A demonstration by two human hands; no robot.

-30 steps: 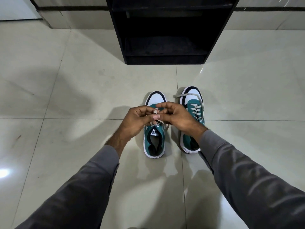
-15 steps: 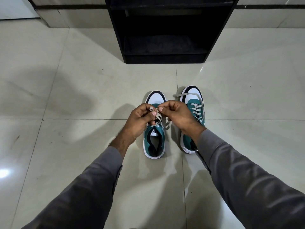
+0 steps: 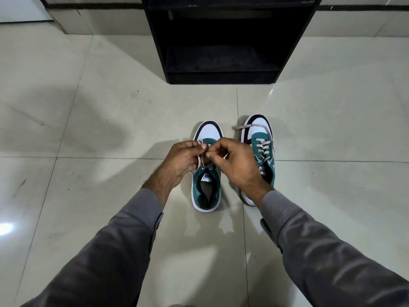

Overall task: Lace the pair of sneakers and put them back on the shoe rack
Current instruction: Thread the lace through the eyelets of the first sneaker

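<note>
- Left hand (image 3: 180, 161): fingers curled, pinching the pale lace (image 3: 201, 160) over the tongue of the left sneaker (image 3: 207, 173).
- Left sneaker: stands on the tiled floor (image 3: 110, 120) directly below both hands; long axis runs heel-near, toe-far, pointing at the shoe rack (image 3: 221, 41). Both hands equally near it; knot area lies between the fingertips.
- Right hand (image 3: 238, 165): fingers curled, pinching the other run of the same lace, touching or almost touching the left hand.
- Right sneaker (image 3: 260, 147): just beside the left one, parallel, partly hidden by the right wrist; laced, one loose end trailing across its toe.
- Judgement: tying is in progress; bare floor lies between toes and rack, and the lowest shelf looks open for both shoes.
</note>
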